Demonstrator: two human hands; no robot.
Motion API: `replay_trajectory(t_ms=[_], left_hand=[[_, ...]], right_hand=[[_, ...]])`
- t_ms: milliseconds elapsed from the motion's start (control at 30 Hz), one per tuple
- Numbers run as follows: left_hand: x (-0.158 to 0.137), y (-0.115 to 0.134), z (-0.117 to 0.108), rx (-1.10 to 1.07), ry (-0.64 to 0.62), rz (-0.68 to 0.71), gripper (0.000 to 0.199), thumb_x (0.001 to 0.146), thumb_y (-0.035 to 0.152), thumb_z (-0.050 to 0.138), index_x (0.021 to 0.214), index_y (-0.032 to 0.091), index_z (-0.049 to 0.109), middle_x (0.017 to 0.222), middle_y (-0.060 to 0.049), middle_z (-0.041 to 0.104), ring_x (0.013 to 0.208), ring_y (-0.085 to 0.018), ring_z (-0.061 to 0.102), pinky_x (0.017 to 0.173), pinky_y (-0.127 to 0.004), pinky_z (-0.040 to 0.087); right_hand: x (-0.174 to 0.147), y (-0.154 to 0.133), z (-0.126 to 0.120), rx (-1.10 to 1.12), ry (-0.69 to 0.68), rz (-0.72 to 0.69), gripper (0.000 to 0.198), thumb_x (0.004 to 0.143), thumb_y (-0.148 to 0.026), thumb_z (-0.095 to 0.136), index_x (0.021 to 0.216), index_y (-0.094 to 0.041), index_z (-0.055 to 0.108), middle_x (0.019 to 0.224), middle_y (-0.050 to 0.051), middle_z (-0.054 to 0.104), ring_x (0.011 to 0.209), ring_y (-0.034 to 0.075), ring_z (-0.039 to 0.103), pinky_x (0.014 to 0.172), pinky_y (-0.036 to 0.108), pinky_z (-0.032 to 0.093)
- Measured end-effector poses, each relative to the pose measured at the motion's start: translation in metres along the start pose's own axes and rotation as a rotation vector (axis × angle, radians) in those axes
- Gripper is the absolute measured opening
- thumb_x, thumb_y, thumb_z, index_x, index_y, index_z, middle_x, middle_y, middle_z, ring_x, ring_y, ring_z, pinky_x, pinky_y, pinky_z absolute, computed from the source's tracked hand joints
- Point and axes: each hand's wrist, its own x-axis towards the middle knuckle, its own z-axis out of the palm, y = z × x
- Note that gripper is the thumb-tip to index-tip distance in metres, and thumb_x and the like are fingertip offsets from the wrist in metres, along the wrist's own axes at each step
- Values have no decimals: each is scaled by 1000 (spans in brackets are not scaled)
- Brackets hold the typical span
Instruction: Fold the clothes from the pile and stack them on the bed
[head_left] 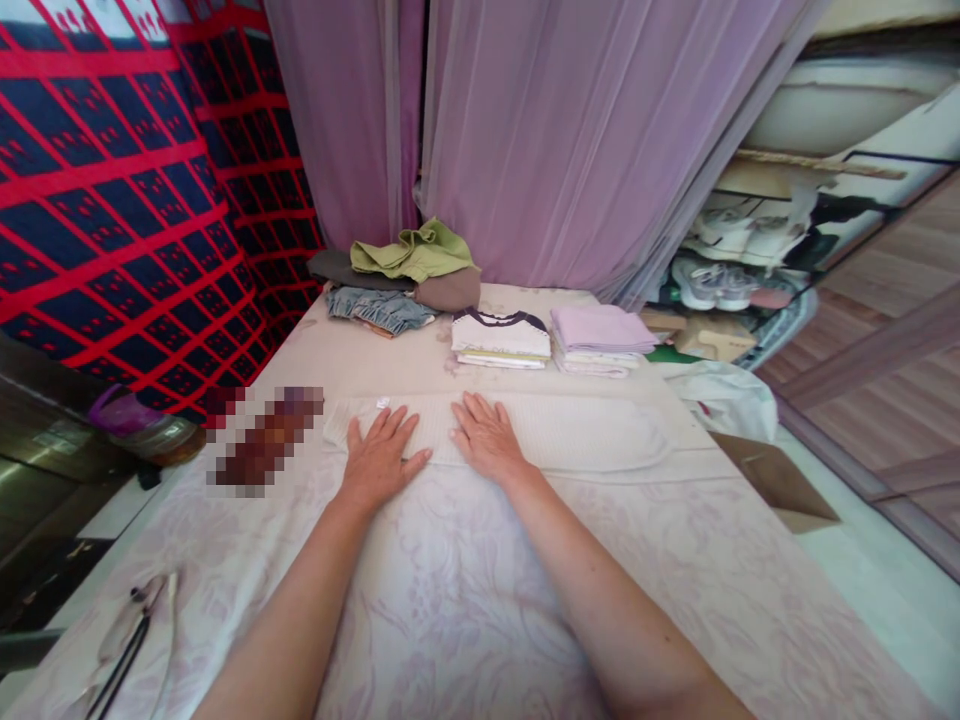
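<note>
A cream ribbed knit garment [600, 430] lies flat in a long narrow strip across the bed [465, 600]. It looks folded lengthwise, with a small white label near its left end. My left hand [380, 450] rests palm down on the left part of it, fingers spread. Flat on its middle is my right hand [486, 435], fingers stretched out and nothing held. The exact kind of garment cannot be told.
Behind lie a folded white shirt with dark trim [499, 338], a lilac folded stack [602, 335] and a pile with green cloth [420, 252] and denim [379, 308]. Cables [131, 640] lie front left. Shoes [712, 280] and an open carton [772, 480] stand right.
</note>
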Motion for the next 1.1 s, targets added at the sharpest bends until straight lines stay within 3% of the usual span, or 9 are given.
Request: replay_trajectory(t_ms=[133,233,367,433,533,600,700,900,1100], left_hand=[[2,-2,2,29,3,2,63,90,60,33,143,27,39,152,-6,33,141,-32,25,109,-67,9],[2,-3,3,52,19,4,61,91,59,33,143,26,39,152,-6,33,141,-31,25,109,-66,10],[2,-4,1,74,13,13,59,92,55,34,142,25,39,152,-6,34,141,-30,26,108,-66,12],[3,-2,-1,83,5,-6,57,92,52,35,142,24,40,151,-7,34,140,-30,26,108,-66,13],[5,11,-4,94,2,-52,54,91,43,37,140,21,44,151,-9,35,139,-31,28,108,-66,16],[8,29,-5,89,6,-23,51,91,37,37,138,19,47,150,-10,37,139,-30,30,109,-64,16],[13,70,-2,29,-25,163,50,92,39,38,137,21,48,149,-8,38,139,-28,32,112,-58,16],[28,152,18,-66,-134,529,58,92,57,36,144,31,36,153,-6,31,142,-27,25,114,-55,14],[31,170,28,-9,-142,545,64,91,62,33,147,32,30,156,-9,25,143,-30,20,112,-59,12]], right_hand=[[-19,31,-9,3,39,9,50,95,-41,33,140,-20,43,152,10,32,141,24,25,113,50,16],[-40,72,-23,5,228,60,42,95,-34,35,129,-22,55,143,8,47,132,21,39,110,41,25],[-73,157,-52,-102,459,420,39,90,-28,39,120,-17,62,127,10,61,118,23,52,102,39,36],[-84,197,-67,-156,441,531,41,88,-27,43,124,-18,60,127,10,61,117,24,52,99,39,38],[-86,237,-84,-193,253,443,40,87,-26,46,124,-24,60,130,5,60,119,23,52,99,38,39],[-80,248,-90,-203,142,376,40,87,-27,48,125,-25,60,130,4,60,120,22,52,99,36,39],[-68,253,-94,-216,54,344,36,85,-29,52,119,-28,65,121,3,66,115,21,55,96,33,39],[-58,252,-93,-232,85,321,25,89,-34,50,102,-30,71,108,1,71,104,18,59,90,30,37],[-53,249,-85,-220,124,375,27,91,-35,48,101,-24,70,106,8,70,104,23,57,91,36,35]])
